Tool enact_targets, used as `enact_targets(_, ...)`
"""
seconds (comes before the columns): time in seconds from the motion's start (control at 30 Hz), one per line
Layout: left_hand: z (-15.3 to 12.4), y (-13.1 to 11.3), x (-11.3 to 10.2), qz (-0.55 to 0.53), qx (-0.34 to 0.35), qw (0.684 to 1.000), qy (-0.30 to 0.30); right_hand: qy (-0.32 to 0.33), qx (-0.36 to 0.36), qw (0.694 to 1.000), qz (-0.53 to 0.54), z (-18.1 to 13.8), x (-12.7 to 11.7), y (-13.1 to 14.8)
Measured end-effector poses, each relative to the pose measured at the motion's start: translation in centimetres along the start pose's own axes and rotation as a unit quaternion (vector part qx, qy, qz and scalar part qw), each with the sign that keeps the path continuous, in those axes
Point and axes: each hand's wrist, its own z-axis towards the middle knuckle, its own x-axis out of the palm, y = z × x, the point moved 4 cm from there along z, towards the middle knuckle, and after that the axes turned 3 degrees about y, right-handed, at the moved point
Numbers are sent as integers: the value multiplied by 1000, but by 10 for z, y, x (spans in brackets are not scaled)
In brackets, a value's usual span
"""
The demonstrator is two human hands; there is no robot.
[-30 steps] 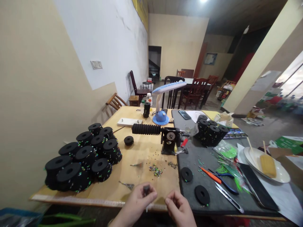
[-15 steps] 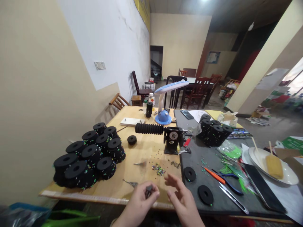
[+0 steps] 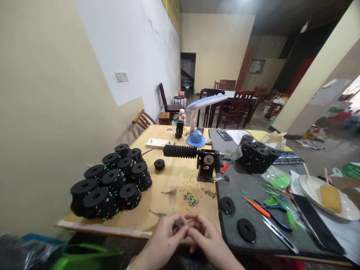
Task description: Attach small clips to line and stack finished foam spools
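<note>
My left hand point(image 3: 164, 240) is closed in a pinch at the table's front edge, with a small dark bundle point(image 3: 177, 224) of fine strands partly showing between its fingers; its exact kind I cannot tell. My right hand point(image 3: 206, 238) meets it, thumb and fingertips pressed together against the left fingertips. Whatever lies in the right pinch is hidden or too small to name. Just beyond the hands lies a scatter of small multicoloured beads point(image 3: 191, 199), beside darker beads point(image 3: 210, 194). Two thin wispy tufts, one farther tuft point(image 3: 169, 192) and one nearer tuft point(image 3: 157, 213), rest on the wood.
Stacked black foam spools point(image 3: 97, 197) fill the left side. A black winding device point(image 3: 207, 165) carries a ribbed foam roll point(image 3: 180, 151), with a blue lamp point(image 3: 196, 138) behind. Rightward on the grey mat point(image 3: 233, 228) are foam discs point(image 3: 246, 230), orange-handled tool point(image 3: 257, 208), pliers point(image 3: 278, 217) and tweezers point(image 3: 281, 234).
My right hand has moved left and closed from a spread pose, its fingertips now meeting those of my left hand. The left hand keeps its pinch. The view has shifted slightly.
</note>
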Motion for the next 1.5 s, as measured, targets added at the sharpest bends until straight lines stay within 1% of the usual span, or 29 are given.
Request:
enact_targets(0.1,1,1,0,-19,-2,1000,10,21,25,998,53,4,0,-2)
enact_targets(0.2,3,2,-1,-30,-9,999,10,36,42,995,85,8,0,-7)
enact_targets(0.33,6,5,-4,-57,-19,998,16,40,49,993,96,10,2,-10)
enact_targets(0.57,9,6,-5,-78,-27,996,21,36,60,992,109,10,6,-6)
enact_targets(0.67,10,7,-7,-67,-27,997,8,32,75,993,90,11,6,-5)
enact_targets(0.87,13,6,-10,-53,-28,998,2,-3,76,997,-24,12,2,0)
enact_targets(1.07,16,3,-9,-49,-25,998,10,-6,94,995,-40,13,0,0)
enact_targets(1.13,17,4,-8,-63,-20,998,14,-16,93,995,-33,13,-3,2)
enact_targets(1.37,22,8,-8,-98,-14,995,-1,-114,34,993,21,10,-30,25)
enact_targets(1.5,20,8,-7,-120,-13,993,2,-148,19,988,26,8,-41,35)
